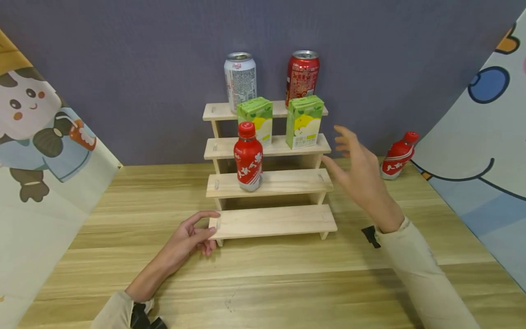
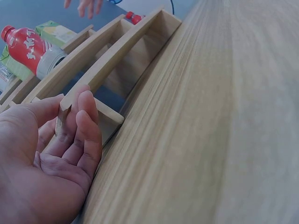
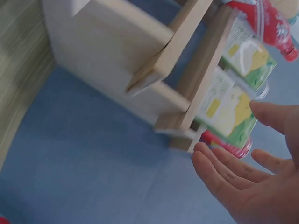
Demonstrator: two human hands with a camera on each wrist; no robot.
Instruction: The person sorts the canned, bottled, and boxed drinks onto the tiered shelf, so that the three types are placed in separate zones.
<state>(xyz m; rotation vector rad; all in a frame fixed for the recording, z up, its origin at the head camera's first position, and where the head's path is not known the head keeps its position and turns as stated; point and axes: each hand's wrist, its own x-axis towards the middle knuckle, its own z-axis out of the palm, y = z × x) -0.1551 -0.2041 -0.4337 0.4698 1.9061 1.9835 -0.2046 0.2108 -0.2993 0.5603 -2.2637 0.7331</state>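
Note:
A four-step wooden display rack (image 1: 273, 221) stands against the back wall. My left hand (image 1: 186, 242) pinches the left end of its lowest board; the left wrist view shows the thumb and fingers about the board's corner. To the rack's right, my right hand (image 1: 359, 173) is raised with fingers spread, holding nothing. Nearest to it is a green juice carton (image 1: 306, 125) on the third step, beside a second juice carton (image 1: 265, 119). A red-capped bottle (image 1: 248, 160) stands on the second step, partly covering that second carton. On top are a white can (image 1: 240, 80) and a red can (image 1: 302, 75).
Another red bottle (image 1: 396, 157) stands on the wood-grain table (image 1: 279, 283) at the right, near the side panel. A small black piece (image 1: 371, 236) lies by the right sleeve. Cartoon-printed panels (image 1: 57, 137) flank both sides, with a grey-blue wall (image 1: 164, 91) behind.

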